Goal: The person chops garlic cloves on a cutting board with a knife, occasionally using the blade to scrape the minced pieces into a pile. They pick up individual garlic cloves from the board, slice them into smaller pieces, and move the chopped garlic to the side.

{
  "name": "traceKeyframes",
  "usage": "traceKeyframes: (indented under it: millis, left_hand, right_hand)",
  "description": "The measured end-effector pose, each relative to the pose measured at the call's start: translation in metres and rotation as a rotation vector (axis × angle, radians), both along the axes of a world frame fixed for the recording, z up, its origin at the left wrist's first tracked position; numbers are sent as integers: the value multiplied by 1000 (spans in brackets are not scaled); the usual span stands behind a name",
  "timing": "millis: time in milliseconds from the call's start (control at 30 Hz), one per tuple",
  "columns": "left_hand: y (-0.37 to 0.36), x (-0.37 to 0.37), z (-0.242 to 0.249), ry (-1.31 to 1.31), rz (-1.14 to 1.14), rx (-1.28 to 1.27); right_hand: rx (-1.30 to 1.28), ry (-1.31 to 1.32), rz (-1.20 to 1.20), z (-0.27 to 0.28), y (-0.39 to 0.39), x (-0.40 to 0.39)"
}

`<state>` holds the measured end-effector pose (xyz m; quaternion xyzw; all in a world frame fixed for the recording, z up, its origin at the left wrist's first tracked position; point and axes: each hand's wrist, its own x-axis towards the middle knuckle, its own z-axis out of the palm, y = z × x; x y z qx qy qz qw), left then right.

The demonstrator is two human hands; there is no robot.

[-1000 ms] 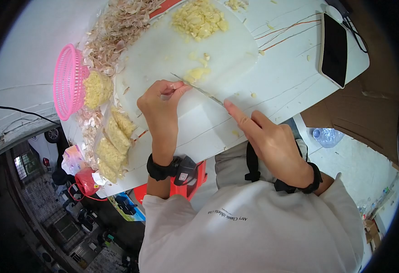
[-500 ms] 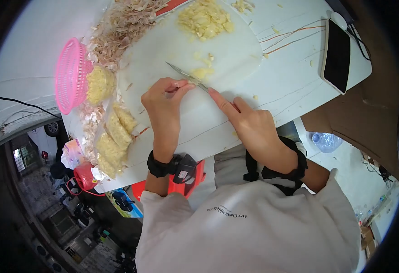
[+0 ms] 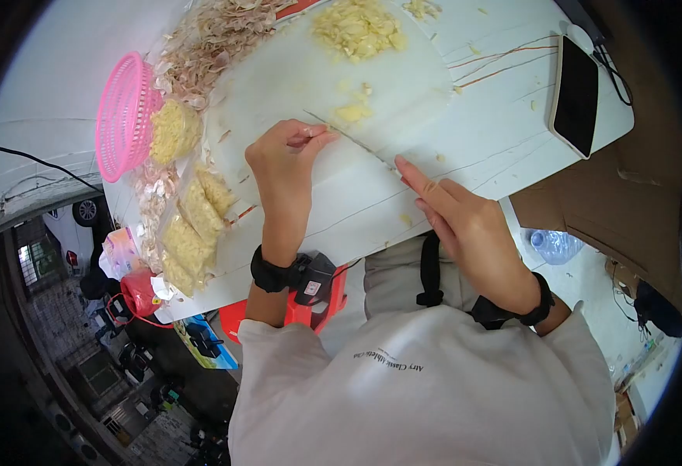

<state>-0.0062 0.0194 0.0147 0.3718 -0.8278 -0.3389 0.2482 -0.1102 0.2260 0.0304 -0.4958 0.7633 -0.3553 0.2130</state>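
My right hand (image 3: 465, 225) grips a knife (image 3: 366, 147), its narrow blade pointing up and left over the white cutting board (image 3: 271, 85). Thumb and finger of my left hand (image 3: 282, 167) are pinched together at the blade, on what looks like a garlic clove, mostly hidden by the fingertips. Just beyond the blade lie a few garlic slices (image 3: 352, 113). A larger heap of sliced garlic (image 3: 359, 31) sits at the far side of the board.
Garlic skins (image 3: 212, 50) are piled at the board's left, beside a pink basket (image 3: 123, 116). Bags of chopped garlic (image 3: 193, 225) line the table's left edge. A tablet-like device (image 3: 575, 97) lies at the right. A water bottle (image 3: 556, 245) stands below.
My right hand has drawn the knife down and to the right, so less blade shows past my left fingers. My left hand has shifted only slightly, still pinched.
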Motion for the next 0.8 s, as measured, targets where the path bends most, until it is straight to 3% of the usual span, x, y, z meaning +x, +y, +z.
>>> traceKeyframes:
  millis: [333,567,800]
  left_hand:
    - [-2,2,-4,-27,3,-36]
    - [-2,2,-4,-44,3,-46]
    - [0,1,-2,-22,-4,-40]
  right_hand:
    - [106,227,53,-5,-2,7]
    - [82,157,-9,-16,-21,15]
    - [77,297,47,-28,-41,10]
